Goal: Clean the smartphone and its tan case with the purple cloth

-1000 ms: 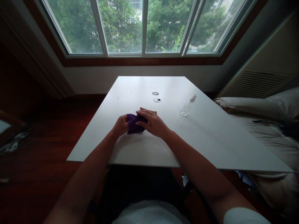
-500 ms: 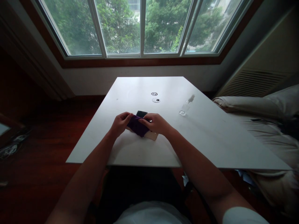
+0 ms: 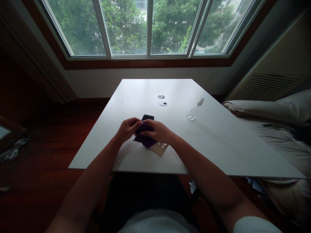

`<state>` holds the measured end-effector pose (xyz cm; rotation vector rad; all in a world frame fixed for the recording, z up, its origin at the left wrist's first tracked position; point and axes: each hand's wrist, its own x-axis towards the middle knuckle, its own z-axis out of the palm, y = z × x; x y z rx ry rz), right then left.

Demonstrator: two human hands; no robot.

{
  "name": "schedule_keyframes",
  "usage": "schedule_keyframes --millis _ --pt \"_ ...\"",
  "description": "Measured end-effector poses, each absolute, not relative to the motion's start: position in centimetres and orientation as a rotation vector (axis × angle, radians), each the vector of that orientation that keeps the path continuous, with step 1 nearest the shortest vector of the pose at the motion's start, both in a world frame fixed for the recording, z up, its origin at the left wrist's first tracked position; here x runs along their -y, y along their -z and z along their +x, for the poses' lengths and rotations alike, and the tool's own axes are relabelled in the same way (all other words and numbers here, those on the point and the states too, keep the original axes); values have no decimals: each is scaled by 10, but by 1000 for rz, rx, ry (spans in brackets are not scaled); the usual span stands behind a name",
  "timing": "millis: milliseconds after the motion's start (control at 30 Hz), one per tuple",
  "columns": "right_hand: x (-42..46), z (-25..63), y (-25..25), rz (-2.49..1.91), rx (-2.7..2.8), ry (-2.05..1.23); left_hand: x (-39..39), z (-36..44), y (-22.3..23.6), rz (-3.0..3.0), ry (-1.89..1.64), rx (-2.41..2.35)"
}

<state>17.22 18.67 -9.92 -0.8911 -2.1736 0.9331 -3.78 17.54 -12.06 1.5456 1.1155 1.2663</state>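
Observation:
A beige phone case (image 3: 159, 149) with round camera cutouts is held tilted over the near half of the white table. Dark purple cloth (image 3: 145, 141) is bunched around its middle. My left hand (image 3: 129, 129) is closed at the case's upper left end, its fingers meeting the cloth there. With thumb and fingers, my right hand (image 3: 156, 130) pinches the cloth against the case; part of the case is hidden beneath. Just beyond my fingers a black phone (image 3: 147, 117) lies on the table, partly covered from view by my hands.
Toward the right of the white table (image 3: 213, 145) stands a clear spray bottle (image 3: 193, 113). Two small round items (image 3: 163, 104) lie farther back. A window (image 3: 148, 29) is beyond the far edge, and a padded seat (image 3: 274, 136) is at the right.
The case has tilted and its lower right end has come nearer to me, showing more cutouts. My right hand has shifted slightly left, and the cloth is more bunched up.

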Motion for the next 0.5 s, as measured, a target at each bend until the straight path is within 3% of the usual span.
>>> schedule_keyframes --millis 167,500 --pt "-184 173 91 -996 2217 -976 -175 -38 120 1608 -1306 -1094" --pt "-185 184 83 -1230 2009 -439 -185 -39 121 1385 -1497 -1143"
